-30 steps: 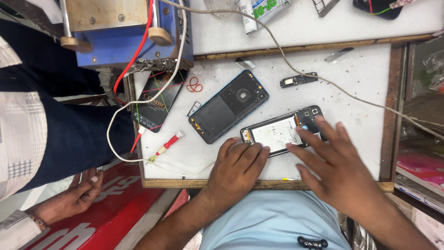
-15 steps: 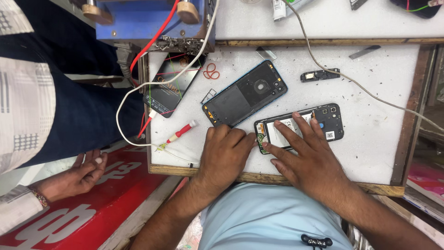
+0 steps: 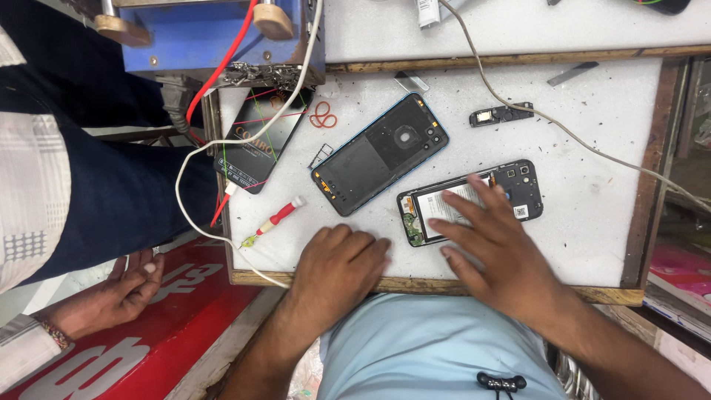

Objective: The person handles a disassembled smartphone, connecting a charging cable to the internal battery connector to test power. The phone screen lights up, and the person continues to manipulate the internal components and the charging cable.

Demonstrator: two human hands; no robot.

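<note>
An opened phone (image 3: 511, 194) with its back removed lies on the white worktop (image 3: 592, 185), its battery and circuit board showing. The right hand (image 3: 496, 252) rests on its lower left part, fingers spread flat, gripping nothing. The left hand (image 3: 337, 263) lies palm down on the worktop near the front wooden edge, loosely curled and empty. Just up and left of the opened phone sits a dark phone back cover (image 3: 381, 152) with a blue rim. Left of that lie a red-handled screwdriver (image 3: 274, 221) and a red rubber band (image 3: 323, 115). A small black part (image 3: 501, 115) lies above. Another person's hand (image 3: 111, 296) hangs at far left.
</note>
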